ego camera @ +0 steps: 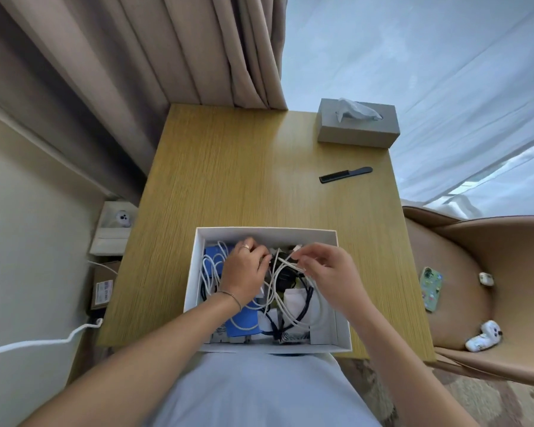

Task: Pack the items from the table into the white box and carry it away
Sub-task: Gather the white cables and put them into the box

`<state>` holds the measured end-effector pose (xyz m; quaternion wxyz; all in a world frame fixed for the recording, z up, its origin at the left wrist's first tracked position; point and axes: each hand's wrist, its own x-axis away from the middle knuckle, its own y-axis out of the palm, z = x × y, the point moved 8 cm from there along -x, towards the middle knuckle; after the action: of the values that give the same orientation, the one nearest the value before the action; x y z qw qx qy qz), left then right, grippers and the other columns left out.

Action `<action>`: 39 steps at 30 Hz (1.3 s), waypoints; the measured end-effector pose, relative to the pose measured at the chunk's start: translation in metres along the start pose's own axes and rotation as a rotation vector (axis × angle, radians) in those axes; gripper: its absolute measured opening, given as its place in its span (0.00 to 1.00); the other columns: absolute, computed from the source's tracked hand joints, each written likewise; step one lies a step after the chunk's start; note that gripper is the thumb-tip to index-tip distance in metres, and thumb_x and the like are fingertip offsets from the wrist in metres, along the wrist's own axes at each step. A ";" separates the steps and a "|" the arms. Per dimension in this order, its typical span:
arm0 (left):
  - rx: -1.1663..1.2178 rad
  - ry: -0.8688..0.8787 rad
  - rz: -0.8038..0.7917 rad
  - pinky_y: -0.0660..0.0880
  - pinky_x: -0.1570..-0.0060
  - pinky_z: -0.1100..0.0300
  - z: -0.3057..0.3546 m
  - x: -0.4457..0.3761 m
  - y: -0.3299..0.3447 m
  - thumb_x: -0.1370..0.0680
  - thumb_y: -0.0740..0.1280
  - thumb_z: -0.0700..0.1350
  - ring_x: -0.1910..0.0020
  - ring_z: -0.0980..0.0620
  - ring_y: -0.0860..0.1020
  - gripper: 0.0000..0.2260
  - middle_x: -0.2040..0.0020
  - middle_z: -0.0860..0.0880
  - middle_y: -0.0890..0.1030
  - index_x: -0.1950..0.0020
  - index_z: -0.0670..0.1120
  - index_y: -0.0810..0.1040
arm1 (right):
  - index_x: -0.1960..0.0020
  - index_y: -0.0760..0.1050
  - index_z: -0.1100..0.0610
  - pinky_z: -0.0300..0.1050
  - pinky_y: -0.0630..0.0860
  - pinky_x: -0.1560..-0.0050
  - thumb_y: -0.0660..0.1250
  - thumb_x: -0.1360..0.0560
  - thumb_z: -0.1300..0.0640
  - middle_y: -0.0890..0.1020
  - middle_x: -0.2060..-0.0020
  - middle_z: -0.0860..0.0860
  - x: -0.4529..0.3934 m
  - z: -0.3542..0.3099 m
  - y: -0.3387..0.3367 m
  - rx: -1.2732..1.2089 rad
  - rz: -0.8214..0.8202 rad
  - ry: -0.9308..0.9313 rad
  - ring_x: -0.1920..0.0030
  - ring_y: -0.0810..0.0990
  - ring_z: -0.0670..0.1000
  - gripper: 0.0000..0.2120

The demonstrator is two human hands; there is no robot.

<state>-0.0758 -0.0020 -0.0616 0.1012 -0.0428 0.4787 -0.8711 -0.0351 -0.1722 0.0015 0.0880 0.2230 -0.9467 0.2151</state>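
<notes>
The white box sits at the near edge of the wooden table. It holds tangled white cables, a dark cable, a blue item and a black block. Both hands are inside the box. My left hand reaches down with its fingers closed around something dark among the cables; what it grips is hidden. My right hand pinches a white cable near its plug end, above the box's middle. A black comb lies on the table to the far right.
A grey tissue box stands at the table's far right corner. A tan chair on the right holds a phone and small white items. Curtains hang behind. A small bin, a cardboard box and a white cord are on the floor at left.
</notes>
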 end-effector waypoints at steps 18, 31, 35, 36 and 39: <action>-0.035 0.095 0.115 0.71 0.42 0.54 -0.005 0.028 -0.079 0.22 0.66 0.39 0.45 0.51 0.75 0.06 0.48 0.52 0.79 0.47 0.46 0.81 | 0.57 0.84 0.57 0.47 0.75 0.61 0.71 0.23 0.54 0.81 0.60 0.49 -0.017 0.028 0.030 0.688 0.055 -0.136 0.62 0.80 0.53 0.08; 0.057 -0.231 0.323 0.73 0.56 0.56 -0.073 0.067 -0.120 0.24 0.68 0.38 0.52 0.55 0.73 0.14 0.50 0.53 0.76 0.40 0.50 0.75 | 0.52 0.78 0.55 0.48 0.78 0.65 0.70 0.22 0.56 0.83 0.60 0.48 -0.007 0.002 0.017 0.779 0.104 -0.294 0.64 0.81 0.51 0.03; 0.122 -0.318 0.254 0.76 0.64 0.55 -0.087 0.072 -0.117 0.20 0.64 0.44 0.58 0.53 0.78 0.08 0.58 0.58 0.78 0.42 0.51 0.76 | 0.52 0.81 0.56 0.42 0.79 0.60 0.72 0.23 0.57 0.85 0.58 0.47 0.009 -0.009 -0.020 0.583 0.277 -0.348 0.61 0.82 0.46 0.03; 0.118 -0.326 0.238 0.76 0.64 0.55 -0.089 0.072 -0.116 0.20 0.64 0.46 0.59 0.54 0.78 0.07 0.58 0.58 0.78 0.42 0.51 0.77 | 0.51 0.81 0.56 0.41 0.77 0.58 0.71 0.22 0.56 0.84 0.57 0.46 0.011 -0.008 -0.028 0.545 0.306 -0.335 0.59 0.81 0.45 0.04; 0.089 -0.352 0.203 0.74 0.67 0.58 -0.092 0.073 -0.114 0.19 0.64 0.48 0.61 0.58 0.78 0.06 0.61 0.58 0.79 0.44 0.51 0.77 | 0.52 0.81 0.54 0.41 0.75 0.58 0.68 0.20 0.56 0.82 0.60 0.44 0.010 0.006 -0.048 0.441 0.372 -0.250 0.59 0.79 0.43 0.04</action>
<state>-0.1782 0.1174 -0.0171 0.2723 -0.1416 0.4164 -0.8558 -0.0221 -0.2176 0.0159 -0.1203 0.0845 -0.9052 0.3987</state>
